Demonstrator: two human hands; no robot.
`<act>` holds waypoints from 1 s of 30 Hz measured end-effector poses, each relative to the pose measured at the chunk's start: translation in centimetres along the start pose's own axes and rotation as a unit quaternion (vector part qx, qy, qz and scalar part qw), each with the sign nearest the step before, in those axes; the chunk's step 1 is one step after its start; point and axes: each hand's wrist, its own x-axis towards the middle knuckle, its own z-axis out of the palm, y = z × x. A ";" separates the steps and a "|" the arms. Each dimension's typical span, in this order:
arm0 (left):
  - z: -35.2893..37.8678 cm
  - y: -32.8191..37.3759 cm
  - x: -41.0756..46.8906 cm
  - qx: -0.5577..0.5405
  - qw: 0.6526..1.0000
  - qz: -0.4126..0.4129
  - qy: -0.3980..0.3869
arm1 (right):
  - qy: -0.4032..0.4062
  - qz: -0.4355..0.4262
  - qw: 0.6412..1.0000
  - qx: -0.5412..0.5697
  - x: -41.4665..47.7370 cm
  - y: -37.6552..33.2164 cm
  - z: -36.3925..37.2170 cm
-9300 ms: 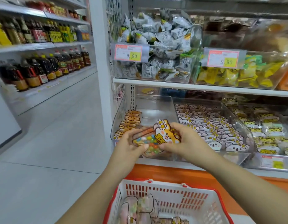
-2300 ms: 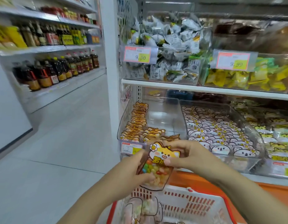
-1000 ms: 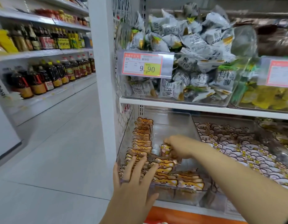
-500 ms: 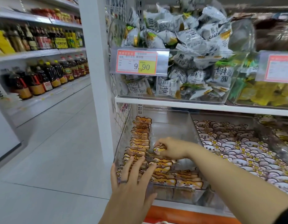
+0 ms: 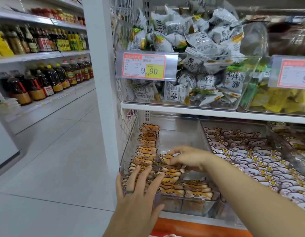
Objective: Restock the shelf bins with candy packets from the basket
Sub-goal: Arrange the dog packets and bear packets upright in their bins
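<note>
Both hands inside the clear bin (image 5: 198,127) on the lower shelf, centre of the frame.

The left hand (image 5: 138,194), fingers straight and spread with a ring on one, lies flat on the front rows of orange candy packets (image 5: 172,185) at lower centre. The right hand (image 5: 187,158) reaches in from the right, its curled fingertips pinching a single packet (image 5: 165,157) that stands upright mid-bin, just behind the front rows. A longer row of the same packets runs along the bin's left wall. Touching it on the right, a neighbouring bin (image 5: 234,124) holds pale packets in dense rows. On the shelf above, an upper bin (image 5: 240,86) of grey-white wrapped sweets carries a price tag (image 5: 145,67) reading 9.90. Bottles (image 5: 45,79) line the shelves at upper left.
</note>
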 end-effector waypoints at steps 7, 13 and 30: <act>0.4 -0.1 0.0 -0.005 0.999 0.008 0.032 | 0.070 0.058 0.992 0.086 1.4 0.5 0.5; 0.5 -0.1 -0.1 -0.011 0.999 0.011 0.030 | 0.048 0.090 0.995 0.000 1.8 0.8 0.3; 0.4 0.1 0.1 -0.007 1.000 0.000 0.026 | 0.007 0.084 0.996 -0.026 2.4 -0.7 1.2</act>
